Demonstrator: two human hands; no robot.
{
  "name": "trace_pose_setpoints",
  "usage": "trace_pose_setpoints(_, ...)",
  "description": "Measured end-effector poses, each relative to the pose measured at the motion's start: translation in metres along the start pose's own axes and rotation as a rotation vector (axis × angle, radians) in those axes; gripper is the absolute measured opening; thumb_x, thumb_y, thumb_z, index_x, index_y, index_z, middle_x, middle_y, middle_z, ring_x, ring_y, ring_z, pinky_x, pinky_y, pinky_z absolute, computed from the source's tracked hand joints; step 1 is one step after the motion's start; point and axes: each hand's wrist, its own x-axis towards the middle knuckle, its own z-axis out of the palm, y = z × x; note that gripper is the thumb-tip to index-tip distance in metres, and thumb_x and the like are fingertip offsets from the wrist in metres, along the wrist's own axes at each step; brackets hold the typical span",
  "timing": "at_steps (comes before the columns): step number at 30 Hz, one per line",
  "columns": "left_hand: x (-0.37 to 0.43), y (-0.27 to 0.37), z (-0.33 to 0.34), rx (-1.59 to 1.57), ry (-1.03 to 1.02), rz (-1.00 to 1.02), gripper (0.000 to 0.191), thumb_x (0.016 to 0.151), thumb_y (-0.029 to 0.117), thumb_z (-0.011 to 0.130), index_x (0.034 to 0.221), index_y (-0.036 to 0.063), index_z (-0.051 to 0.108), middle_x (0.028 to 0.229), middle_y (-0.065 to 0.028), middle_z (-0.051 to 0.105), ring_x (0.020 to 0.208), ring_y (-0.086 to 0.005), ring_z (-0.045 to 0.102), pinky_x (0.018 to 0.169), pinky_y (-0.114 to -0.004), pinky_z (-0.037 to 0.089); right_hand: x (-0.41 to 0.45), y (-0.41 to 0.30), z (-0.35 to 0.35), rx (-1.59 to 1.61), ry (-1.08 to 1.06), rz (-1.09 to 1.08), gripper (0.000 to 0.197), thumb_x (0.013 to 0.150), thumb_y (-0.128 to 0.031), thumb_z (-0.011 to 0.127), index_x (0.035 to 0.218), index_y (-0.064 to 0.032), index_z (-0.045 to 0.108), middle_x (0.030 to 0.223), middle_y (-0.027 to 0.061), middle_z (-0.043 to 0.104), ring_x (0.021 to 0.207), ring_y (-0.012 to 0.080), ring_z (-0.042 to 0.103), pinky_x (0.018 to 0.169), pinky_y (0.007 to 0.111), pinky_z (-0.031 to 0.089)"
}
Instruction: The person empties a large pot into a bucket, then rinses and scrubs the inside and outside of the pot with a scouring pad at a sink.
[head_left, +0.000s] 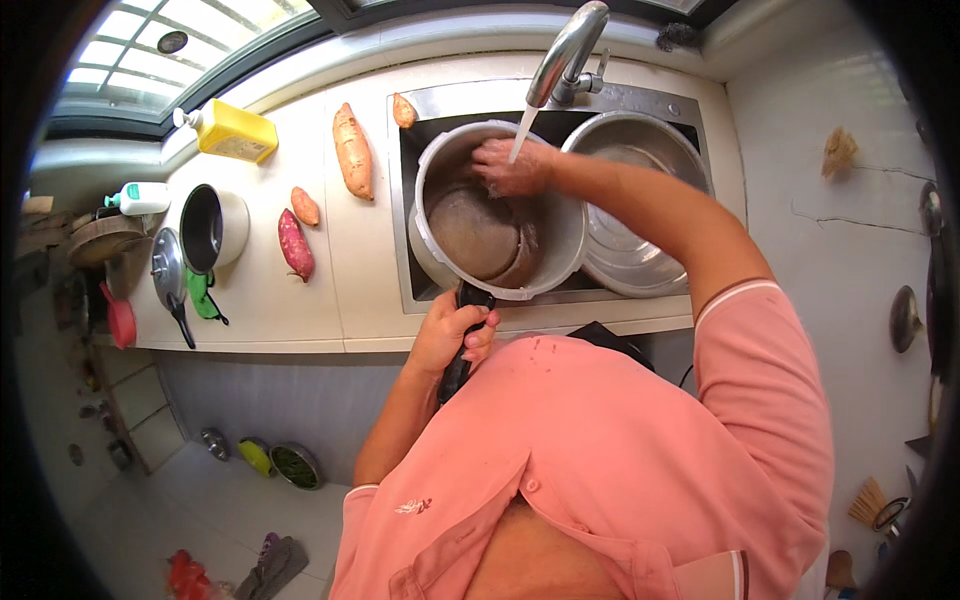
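My left hand grips the black handle of a metal pressure-cooker pot, which is tilted over the sink. My right hand is inside the pot's mouth near its upper wall, under water running from the chrome faucet. Its fingers are curled, and whether they hold anything is unclear. A little water lies in the bottom of the pot. Beside it, partly under my right forearm, a wide metal basin stands in the sink.
Left on the counter lie a large sweet potato, smaller ones, a red-skinned one, a yellow pump bottle, an inner pot, a pressure-cooker lid and a green cloth. Utensils hang on the right wall.
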Motion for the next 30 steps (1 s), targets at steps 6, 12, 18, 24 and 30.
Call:
trace_pose_setpoints(6, 0.006, 0.006, -0.005, 0.079, -0.027, 0.057, 0.015, 0.089, -0.001, 0.049, 0.103, -0.0051, 0.047, 0.085, -0.0132, 0.057, 0.050, -0.0069, 0.040, 0.038, -0.023, 0.033, 0.002, -0.093, -0.051, 0.961, -0.723, 0.490, 0.041, 0.084, -0.025, 0.056, 0.107, 0.0066, 0.070, 0.113, 0.0253, 0.069, 0.112, 0.0341, 0.065, 0.090, 0.045, 0.053)
trace_pose_setpoints(12, 0.005, 0.006, 0.014, 0.115, -0.047, 0.030, 0.006, 0.090, 0.001, 0.049, 0.089, -0.0051, 0.049, 0.070, -0.0067, 0.051, 0.047, -0.0068, 0.038, 0.037, -0.024, 0.033, 0.121, -0.109, -0.002, 1.917, 1.129, 1.304, 0.025, 0.091, -0.011, 0.047, 0.099, 0.0032, 0.066, 0.101, 0.0164, 0.065, 0.094, 0.0254, 0.061, 0.084, 0.039, 0.050)
trace_pose_setpoints(18, -0.002, 0.009, 0.004, 0.081, -0.036, 0.043, 0.005, 0.089, 0.000, 0.049, 0.089, -0.0049, 0.050, 0.070, -0.0069, 0.050, 0.047, -0.0065, 0.037, 0.037, -0.024, 0.032, 0.131, -0.060, -0.056, 2.336, 1.100, 1.395, 0.025, 0.092, -0.014, 0.048, 0.101, 0.0031, 0.064, 0.102, 0.0173, 0.065, 0.096, 0.0302, 0.062, 0.084, 0.044, 0.050)
trace_pose_setpoints(24, -0.016, 0.004, 0.003, 0.098, -0.014, 0.103, 0.006, 0.090, -0.001, 0.047, 0.096, -0.0036, 0.047, 0.077, -0.0087, 0.051, 0.049, -0.0060, 0.037, 0.038, -0.024, 0.033, 0.025, -0.098, -0.032, 1.005, -0.405, 0.352, 0.034, 0.085, -0.014, 0.061, 0.113, 0.0048, 0.064, 0.107, 0.0288, 0.068, 0.102, 0.0422, 0.066, 0.091, 0.049, 0.051)
trace_pose_setpoints(30, -0.009, -0.009, 0.008, 0.094, -0.085, 0.071, 0.002, 0.092, 0.000, 0.046, 0.092, -0.0022, 0.046, 0.070, -0.0060, 0.048, 0.046, -0.0061, 0.035, 0.037, -0.024, 0.030, 0.078, -0.069, -0.001, 1.037, 0.136, 1.272, 0.035, 0.079, -0.013, 0.068, 0.109, 0.0031, 0.060, 0.103, 0.0290, 0.068, 0.100, 0.0426, 0.067, 0.083, 0.051, 0.055)
